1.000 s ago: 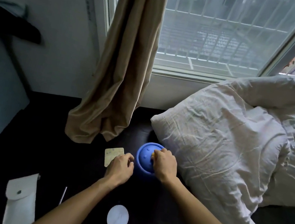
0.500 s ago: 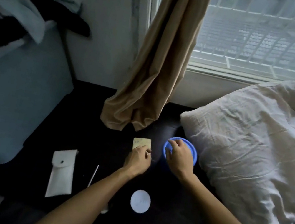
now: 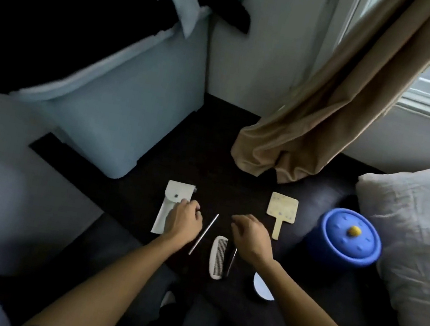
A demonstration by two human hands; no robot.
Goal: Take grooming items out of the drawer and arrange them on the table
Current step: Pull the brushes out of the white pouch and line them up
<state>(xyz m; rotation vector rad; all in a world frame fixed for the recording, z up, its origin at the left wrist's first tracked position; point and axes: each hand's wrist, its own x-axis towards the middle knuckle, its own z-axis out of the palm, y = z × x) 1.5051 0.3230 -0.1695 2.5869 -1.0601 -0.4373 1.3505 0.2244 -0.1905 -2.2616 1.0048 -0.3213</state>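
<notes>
Now left hand fingers rest loosely on white pouch; right hand fingers released, hovering near comb.

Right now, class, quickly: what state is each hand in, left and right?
Left hand: open, fingers resting on the white pouch.
Right hand: open, fingers loosely curled, holding nothing that shows.

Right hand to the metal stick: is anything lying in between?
Nothing visible. Only bare table lies between the right hand and the stick. The comb lies nearer the person, off that line. The left hand rests on the pouch on the stick's other side.
</notes>
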